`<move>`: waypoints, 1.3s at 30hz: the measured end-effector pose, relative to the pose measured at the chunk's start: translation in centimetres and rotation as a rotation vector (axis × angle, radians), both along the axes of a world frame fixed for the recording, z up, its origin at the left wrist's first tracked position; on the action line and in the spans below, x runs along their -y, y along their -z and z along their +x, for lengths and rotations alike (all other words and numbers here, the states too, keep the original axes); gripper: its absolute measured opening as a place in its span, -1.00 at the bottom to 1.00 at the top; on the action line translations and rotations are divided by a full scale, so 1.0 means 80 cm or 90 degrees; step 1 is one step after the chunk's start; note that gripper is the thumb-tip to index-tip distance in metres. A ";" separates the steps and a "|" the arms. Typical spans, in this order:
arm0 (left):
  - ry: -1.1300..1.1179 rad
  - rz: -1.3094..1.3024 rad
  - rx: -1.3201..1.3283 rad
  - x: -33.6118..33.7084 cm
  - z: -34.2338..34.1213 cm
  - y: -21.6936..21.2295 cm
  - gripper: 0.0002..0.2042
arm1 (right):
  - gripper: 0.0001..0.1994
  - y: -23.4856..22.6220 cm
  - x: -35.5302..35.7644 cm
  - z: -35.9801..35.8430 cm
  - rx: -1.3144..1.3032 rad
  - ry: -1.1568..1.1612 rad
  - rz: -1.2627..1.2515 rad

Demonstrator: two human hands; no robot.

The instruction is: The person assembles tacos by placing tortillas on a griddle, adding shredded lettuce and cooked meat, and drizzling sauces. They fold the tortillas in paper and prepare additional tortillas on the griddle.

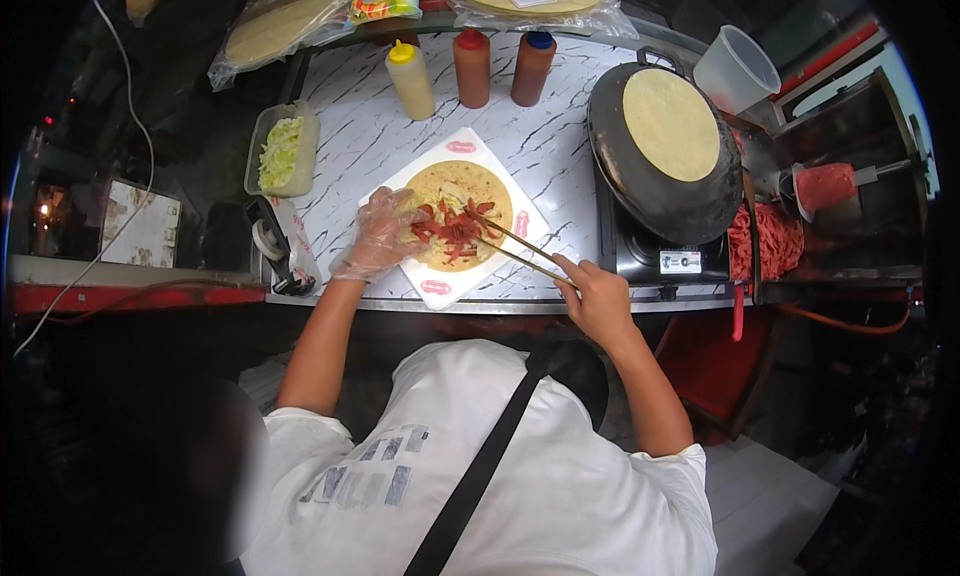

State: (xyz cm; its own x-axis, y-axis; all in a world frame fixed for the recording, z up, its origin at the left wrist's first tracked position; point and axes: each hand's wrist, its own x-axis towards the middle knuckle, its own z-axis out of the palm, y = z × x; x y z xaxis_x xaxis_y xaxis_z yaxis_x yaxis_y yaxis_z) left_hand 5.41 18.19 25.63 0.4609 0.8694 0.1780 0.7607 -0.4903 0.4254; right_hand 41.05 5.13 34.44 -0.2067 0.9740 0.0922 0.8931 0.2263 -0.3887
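Observation:
A round flatbread (pixel 440 258) lies on a white paper sheet (pixel 525 201) with small red prints. Reddish strips of meat (pixel 455 234) and pale shredded vegetables are heaped at its middle. My left hand (pixel 383 231), in a clear plastic glove, rests over the left side of the flatbread, fingers stretched out toward the filling. My right hand (pixel 597 298) is bare and closed round slim, dark tongs (pixel 525 246). The tips of the tongs reach into the meat from the right.
A second flatbread (pixel 670 124) lies on a domed black pan (pixel 635 191) over a stove. Reddish meat (pixel 765 244) is piled right of it, near a meat spit (pixel 825 188). Sauce bottles (pixel 473 71) stand behind; a tub of shredded lettuce (pixel 283 154) and tape dispenser (pixel 277 246) sit left.

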 end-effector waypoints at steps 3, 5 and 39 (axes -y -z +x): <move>-0.040 0.005 0.090 -0.006 -0.008 0.001 -0.48 | -0.64 0.007 -0.001 0.003 -0.019 0.026 0.006; -0.057 -0.003 0.125 -0.001 -0.014 0.000 -0.49 | -0.63 0.005 0.008 0.014 -0.046 0.055 0.001; -0.171 0.054 0.136 0.080 0.064 -0.085 -0.60 | -0.44 -0.070 -0.089 0.343 0.361 -0.063 0.418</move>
